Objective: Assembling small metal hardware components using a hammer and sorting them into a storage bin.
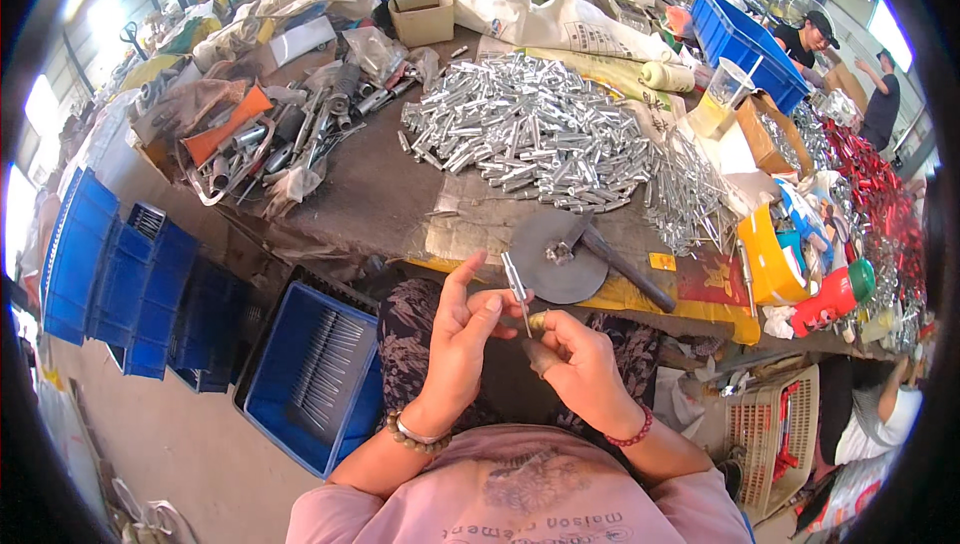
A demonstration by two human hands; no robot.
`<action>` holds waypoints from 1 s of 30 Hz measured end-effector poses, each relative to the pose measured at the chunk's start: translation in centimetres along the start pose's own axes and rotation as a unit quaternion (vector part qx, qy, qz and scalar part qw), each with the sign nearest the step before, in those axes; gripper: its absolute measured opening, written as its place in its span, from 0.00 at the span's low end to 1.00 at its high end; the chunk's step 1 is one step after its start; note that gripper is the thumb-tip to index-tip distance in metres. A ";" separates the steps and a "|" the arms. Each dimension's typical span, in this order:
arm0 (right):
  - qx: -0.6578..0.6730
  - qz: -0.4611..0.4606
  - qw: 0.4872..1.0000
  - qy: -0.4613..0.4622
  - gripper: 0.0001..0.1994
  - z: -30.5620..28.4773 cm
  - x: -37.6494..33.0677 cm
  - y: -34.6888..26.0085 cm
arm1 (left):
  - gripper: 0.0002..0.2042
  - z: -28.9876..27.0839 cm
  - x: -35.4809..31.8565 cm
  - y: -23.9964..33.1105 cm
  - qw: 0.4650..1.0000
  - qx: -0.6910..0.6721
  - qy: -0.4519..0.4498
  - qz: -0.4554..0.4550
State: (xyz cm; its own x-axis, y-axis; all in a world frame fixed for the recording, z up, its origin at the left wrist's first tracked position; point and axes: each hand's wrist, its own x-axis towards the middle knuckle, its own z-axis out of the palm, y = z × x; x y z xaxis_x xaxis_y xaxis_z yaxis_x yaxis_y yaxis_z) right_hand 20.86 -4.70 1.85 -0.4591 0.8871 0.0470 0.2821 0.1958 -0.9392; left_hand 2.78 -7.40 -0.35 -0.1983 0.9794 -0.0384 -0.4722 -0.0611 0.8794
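Above my lap, my left hand (462,324) pinches a short silver metal tube (513,274) between thumb and fingers, its index finger stretched upward. From the tube's lower end runs a thin metal rod (527,321), gripped by the closed fingertips of my right hand (585,359). Coverings sit on the right thumb and a fingertip. Just beyond the hands, a round dark metal plate (552,269) lies at the table's near edge, with a hammer (625,269) resting across its right part. Farther back spreads a heap of silver metal tubes (530,124).
Thin rods (690,189) lie right of the heap, near a yellow cut-open container (768,259). Tools and scrap (290,134) crowd the table's left. A blue crate (352,424) with rods stands low at my left, by stacked blue bins (140,294). Several people work beyond.
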 end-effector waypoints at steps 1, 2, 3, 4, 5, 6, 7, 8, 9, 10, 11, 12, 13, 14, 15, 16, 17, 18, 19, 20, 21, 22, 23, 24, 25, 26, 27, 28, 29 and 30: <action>-0.002 -0.003 1.000 0.004 0.15 0.0 -0.1 -0.2 | 0.32 -0.1 0.0 0.0 1.000 0.004 -0.004 0.006; -0.003 -0.001 1.000 0.004 0.15 0.0 -0.1 -0.2 | 0.31 0.0 0.1 0.0 1.000 0.009 -0.007 0.013; -0.010 -0.003 1.000 0.005 0.15 0.0 -0.1 -0.1 | 0.31 0.0 0.1 -0.1 1.000 0.009 -0.007 0.012; -0.017 -0.005 1.000 0.005 0.15 0.1 -0.1 0.0 | 0.31 0.1 0.1 0.0 1.000 0.007 -0.005 0.010; -0.017 -0.004 1.000 0.004 0.15 0.1 -0.1 0.0 | 0.32 0.1 0.1 0.0 1.000 0.006 -0.003 0.009; -0.018 -0.003 1.000 0.004 0.15 0.3 -0.1 -0.2 | 0.32 0.1 0.1 0.2 1.000 0.006 0.002 0.010; -0.019 -0.001 1.000 0.003 0.14 0.6 0.0 -0.3 | 0.32 0.0 0.0 0.3 1.000 0.008 0.010 0.011; -0.018 -0.001 1.000 -0.004 0.14 0.8 0.1 -0.3 | 0.33 -0.1 0.0 0.3 1.000 0.010 0.021 0.013; -0.024 -0.012 1.000 -0.003 0.14 1.3 0.2 -0.4 | 0.33 -0.4 -0.2 0.3 0.999 0.002 0.030 0.019; -0.031 -0.023 0.999 -0.004 0.13 1.7 0.4 -0.5 | 0.34 -0.6 -0.4 0.1 0.999 -0.007 0.041 0.026; -0.037 -0.024 0.999 -0.006 0.14 1.9 0.4 -0.3 | 0.33 -0.8 -0.3 -0.1 0.998 -0.011 0.056 0.032; -0.043 -0.026 0.999 -0.014 0.14 2.1 0.4 0.1 | 0.31 -0.9 -0.3 0.1 0.997 0.003 0.064 0.033; -0.026 -0.015 0.999 -0.018 0.17 2.0 0.3 0.1 | 0.31 -1.3 -0.3 0.3 0.997 -0.010 0.061 0.045; -0.042 -0.024 0.999 -0.017 0.18 1.5 0.3 1.3 | 0.30 -2.3 -0.5 0.7 0.996 -0.021 0.060 0.058; -0.032 -0.030 0.999 -0.018 0.16 0.8 0.6 0.3 | 0.30 -3.9 -0.6 1.3 0.994 0.007 0.083 0.067; 0.001 -0.035 0.999 -0.011 0.16 -0.3 0.8 0.2 | 0.29 -5.8 -0.8 2.3 0.989 0.044 0.113 0.082; 0.022 -0.053 0.998 0.029 0.16 -1.6 0.9 1.0 | 0.28 -8.3 -1.2 3.4 0.979 0.099 0.156 0.086; 0.026 -0.055 0.996 0.064 0.17 -2.7 1.1 1.3 | 0.27 -11.6 -1.8 4.3 0.964 0.154 0.198 0.087; -0.004 -0.045 0.995 0.086 0.18 -3.4 1.7 0.8 | 0.25 -15.4 -2.8 4.7 0.933 0.236 0.258 0.081; 0.018 -0.029 0.994 0.108 0.19 -4.3 2.3 1.7 | 0.24 -19.5 -4.2 5.0 0.894 0.314 0.310 0.073; 0.061 -0.009 0.992 0.113 0.18 -5.3 2.8 2.9 | 0.23 -24.1 -5.7 5.2 0.841 0.395 0.370 0.021; 0.104 0.012 0.987 0.118 0.18 -5.7 3.2 4.3 | 0.22 -27.8 -7.9 5.1 0.773 0.481 0.413 -0.016; 0.104 0.016 0.988 0.112 0.18 -5.7 3.3 4.8 | 0.22 -32.3 -10.1 4.2 0.694 0.571 0.434 -0.057; 0.119 0.010 0.987 0.110 0.17 -5.6 3.4 5.4 | 0.22 -34.4 -12.0 4.1 0.663 0.587 0.447 -0.128; 0.132 0.004 0.985 0.109 0.17 -5.5 3.4 5.8 | 0.22 -35.9 -13.3 3.7 0.626 0.603 0.453 -0.196; 0.137 0.008 0.986 0.098 0.17 -5.1 3.5 5.9 | 0.19 -38.5 -15.8 1.9 0.556 0.667 0.452 -0.203; 0.125 0.004 0.987 0.102 0.17 -5.2 3.4 5.7 | 0.18 -40.7 -16.6 0.4 0.565 0.641 0.450 -0.259; 0.113 -0.001 0.988 0.105 0.16 -5.1 3.4 5.7 | 0.16 -41.6 -16.7 -0.2 0.571 0.613 0.447 -0.314; 0.113 0.001 0.988 0.106 0.16 -5.1 3.5 5.9 | 0.16 -42.4 -16.8 -1.1 0.570 0.614 0.446 -0.315; 0.123 0.007 0.986 0.113 0.16 -5.4 3.5 6.2 | 0.16 -42.5 -16.8 -1.9 0.547 0.623 0.442 -0.343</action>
State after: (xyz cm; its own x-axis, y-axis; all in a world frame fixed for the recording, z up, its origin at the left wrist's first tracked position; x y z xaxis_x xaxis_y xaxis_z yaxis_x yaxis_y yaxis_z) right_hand 25.51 1.84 -1.96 -0.2500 0.9648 0.0818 0.0624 0.1003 -0.9930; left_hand -29.53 -31.88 -21.57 -0.9387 0.1806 -0.2936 0.1465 0.9800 0.1345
